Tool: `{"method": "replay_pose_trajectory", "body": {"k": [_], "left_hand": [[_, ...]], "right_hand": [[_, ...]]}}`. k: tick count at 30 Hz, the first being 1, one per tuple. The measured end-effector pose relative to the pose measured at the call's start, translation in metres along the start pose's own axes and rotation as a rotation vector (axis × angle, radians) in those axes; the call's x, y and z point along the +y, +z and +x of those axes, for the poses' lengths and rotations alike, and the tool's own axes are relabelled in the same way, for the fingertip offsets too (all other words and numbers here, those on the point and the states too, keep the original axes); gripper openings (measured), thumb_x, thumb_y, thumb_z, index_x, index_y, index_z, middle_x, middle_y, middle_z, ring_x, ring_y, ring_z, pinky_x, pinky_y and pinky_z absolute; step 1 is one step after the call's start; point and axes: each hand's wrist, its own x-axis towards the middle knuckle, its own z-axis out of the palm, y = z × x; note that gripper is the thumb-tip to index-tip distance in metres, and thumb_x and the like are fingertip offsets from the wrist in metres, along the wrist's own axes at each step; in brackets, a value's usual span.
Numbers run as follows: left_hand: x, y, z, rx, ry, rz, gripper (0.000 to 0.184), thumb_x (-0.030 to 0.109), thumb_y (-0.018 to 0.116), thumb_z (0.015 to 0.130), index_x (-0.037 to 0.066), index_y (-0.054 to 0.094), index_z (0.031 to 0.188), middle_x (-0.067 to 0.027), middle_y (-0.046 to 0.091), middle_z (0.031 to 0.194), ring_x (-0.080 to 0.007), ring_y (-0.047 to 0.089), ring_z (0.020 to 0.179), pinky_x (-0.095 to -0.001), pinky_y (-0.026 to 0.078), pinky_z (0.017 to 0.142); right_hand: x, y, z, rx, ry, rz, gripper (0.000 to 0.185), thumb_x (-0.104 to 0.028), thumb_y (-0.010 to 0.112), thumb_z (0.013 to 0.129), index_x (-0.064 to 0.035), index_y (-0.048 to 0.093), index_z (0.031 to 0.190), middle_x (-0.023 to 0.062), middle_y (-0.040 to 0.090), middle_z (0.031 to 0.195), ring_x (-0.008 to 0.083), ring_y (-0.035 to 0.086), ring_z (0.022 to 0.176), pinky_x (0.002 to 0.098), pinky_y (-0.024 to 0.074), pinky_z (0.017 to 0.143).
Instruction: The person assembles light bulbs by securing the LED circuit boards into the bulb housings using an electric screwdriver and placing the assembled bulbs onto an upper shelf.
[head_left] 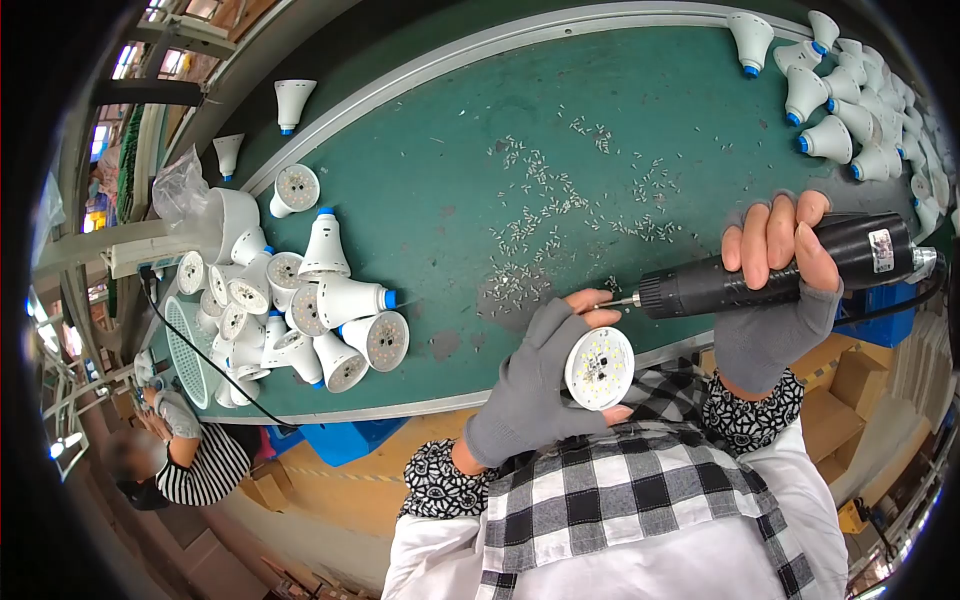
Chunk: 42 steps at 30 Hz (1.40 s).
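Note:
My left hand (545, 375), in a grey fingerless glove, is closed around an LED bulb body (600, 368) whose round chip board faces up toward me. Its thumb and forefinger also reach the tip of the driver bit; whether they pinch a screw there is too small to tell. In my right hand (780, 260), also gloved, is a black electric screwdriver (715, 287), lying nearly level with its bit pointing left. Many tiny screws (540, 205) are scattered over the green tabletop (410, 150) beyond my hands.
A pile of white bulb bodies (325, 300) lies on the left, beside a green plastic basket (187, 350). More bulbs (850, 100) crowd the far right. A metal rim (480, 35) borders the table. Another person in stripes (205, 465) sits at lower left. Blue bins (350, 440) stand below.

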Motion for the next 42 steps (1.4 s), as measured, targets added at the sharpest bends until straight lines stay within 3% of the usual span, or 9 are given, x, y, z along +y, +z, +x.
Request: {"method": "replay_pose_trajectory", "body": {"k": [5,19,22,26,29,35,42], "left_hand": [[0.002,0.003,-0.002,0.036,-0.008,0.064,0.075,0.03,0.085,0.059,0.008,0.054,0.124,-0.01,0.048,0.132,-0.0295,0.052,0.117,-0.0385,0.047,0.094],[0.002,0.004,-0.002,0.041,0.012,0.101,0.073,0.03,0.086,0.06,0.01,0.056,0.123,-0.0084,0.05,0.13,-0.0274,0.054,0.117,-0.0369,0.048,0.095],[0.001,0.003,-0.001,0.017,0.04,0.135,0.072,0.03,0.086,0.06,0.009,0.057,0.122,-0.0085,0.05,0.129,-0.0274,0.056,0.113,-0.0367,0.049,0.092],[0.003,-0.004,0.001,-0.067,0.081,0.14,0.071,0.025,0.084,0.063,0.006,0.055,0.124,-0.0114,0.051,0.128,-0.0287,0.057,0.111,-0.0368,0.049,0.092],[0.004,-0.006,0.001,-0.114,0.029,0.107,0.07,0.025,0.084,0.062,0.006,0.055,0.123,-0.0111,0.049,0.132,-0.029,0.054,0.115,-0.0375,0.048,0.095],[-0.004,-0.007,0.003,-0.074,0.099,0.107,0.068,0.024,0.083,0.061,0.008,0.055,0.121,-0.0135,0.039,0.141,-0.0332,0.044,0.125,-0.042,0.041,0.103],[-0.009,-0.001,-0.001,-0.012,0.093,0.005,0.069,0.029,0.084,0.062,0.008,0.055,0.121,-0.0142,0.038,0.143,-0.0342,0.044,0.125,-0.043,0.04,0.103]], "right_hand": [[-0.004,0.002,-0.001,0.034,-0.003,0.031,0.013,-0.009,0.049,0.089,-0.0072,0.043,0.1,0.0023,0.044,0.072,0.0141,0.046,0.061,0.0322,0.0427,0.066],[-0.003,0.001,0.001,0.008,0.026,0.035,0.011,-0.009,0.049,0.088,-0.0079,0.043,0.098,0.0027,0.045,0.072,0.0143,0.046,0.059,0.0325,0.0431,0.066],[-0.005,0.0,0.005,-0.089,0.069,0.024,0.015,-0.008,0.052,0.087,-0.0083,0.042,0.098,0.0029,0.045,0.072,0.0147,0.047,0.058,0.0332,0.0437,0.065],[-0.004,-0.007,0.023,-0.447,0.208,0.102,0.03,-0.007,0.061,0.081,-0.0102,0.036,0.096,0.0031,0.051,0.07,0.0151,0.053,0.054,0.0334,0.0492,0.064],[-0.004,-0.01,0.032,-0.589,0.251,0.099,0.03,-0.007,0.062,0.08,-0.0105,0.036,0.096,0.0027,0.05,0.069,0.0153,0.054,0.054,0.0338,0.0491,0.063],[-0.009,-0.007,0.029,-0.375,0.16,0.097,0.025,-0.008,0.057,0.082,-0.0096,0.037,0.098,0.0015,0.047,0.069,0.0137,0.049,0.053,0.0322,0.0472,0.061],[-0.017,-0.009,0.018,-0.195,0.051,0.208,0.016,-0.009,0.049,0.087,-0.0061,0.043,0.102,0.0005,0.044,0.071,0.0119,0.048,0.058,0.0312,0.0452,0.062]]}}
